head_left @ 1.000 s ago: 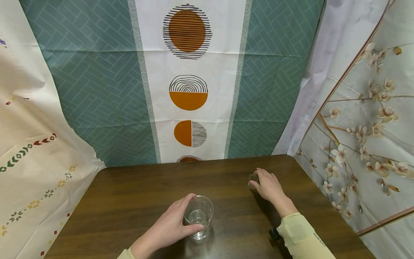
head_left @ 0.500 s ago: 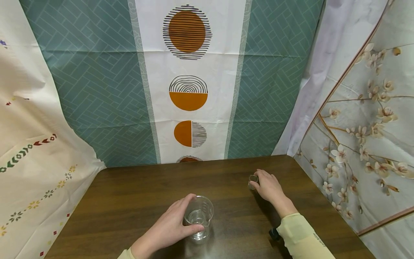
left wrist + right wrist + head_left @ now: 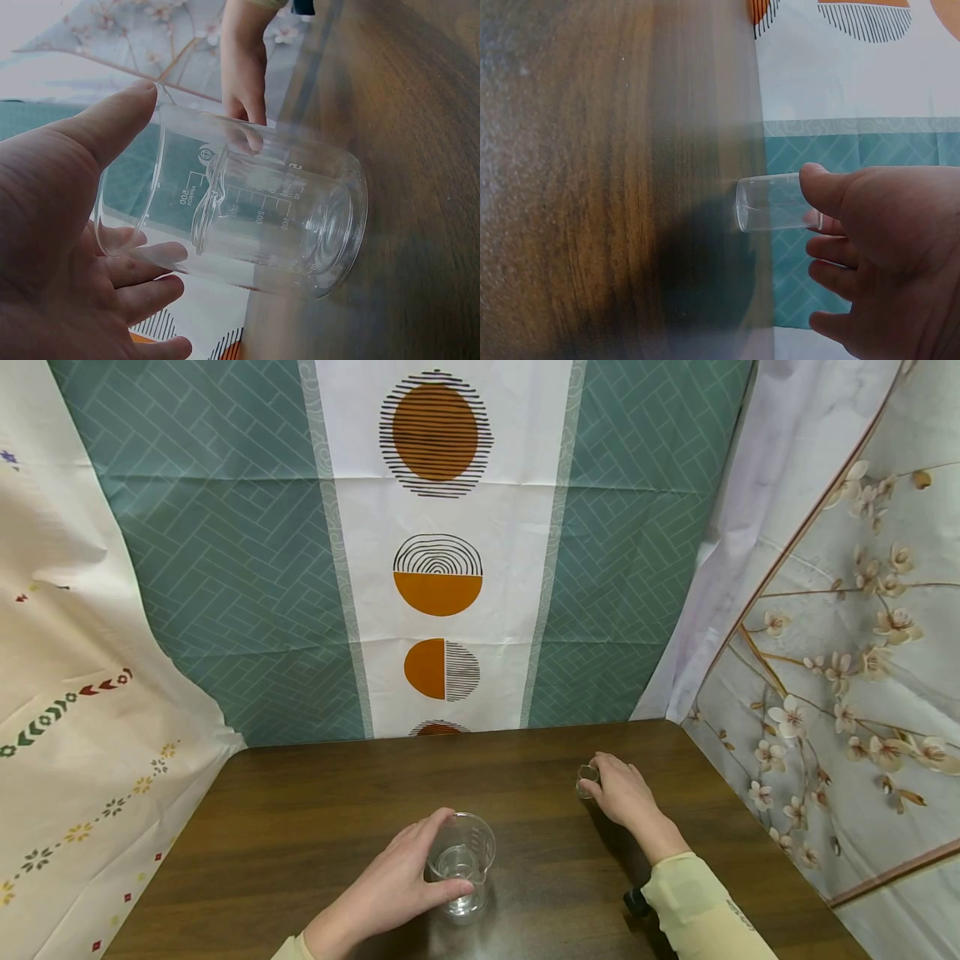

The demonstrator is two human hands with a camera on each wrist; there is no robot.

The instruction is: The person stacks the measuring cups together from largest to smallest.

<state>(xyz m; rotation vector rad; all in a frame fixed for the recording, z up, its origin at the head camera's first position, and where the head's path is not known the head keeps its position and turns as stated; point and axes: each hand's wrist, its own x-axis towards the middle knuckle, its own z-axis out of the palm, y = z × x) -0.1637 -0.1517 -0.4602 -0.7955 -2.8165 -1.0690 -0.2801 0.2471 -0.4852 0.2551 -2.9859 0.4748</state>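
Observation:
A large clear glass beaker [image 3: 482, 841] with printed graduations stands upright on the table. Inside it sits a smaller glass beaker [image 3: 247, 210], its rim roughly halfway up the outer wall. My left hand [image 3: 401, 881] holds the large beaker near its rim, the thumb on the near side and the fingers round the far side. Farther back and to the right, a small clear beaker [image 3: 584, 783] stands on the table. My right hand [image 3: 624, 789] pinches its upper part between thumb and fingers, as the right wrist view of the small beaker [image 3: 772, 204] shows.
The brown wooden table [image 3: 315, 802] lies under both beakers. Behind it hangs a green and white patterned curtain [image 3: 435, 627]. A floral cloth [image 3: 847, 710] borders the right side, a cream cloth [image 3: 90, 710] the left. Something black [image 3: 636, 903] shows at the right wrist.

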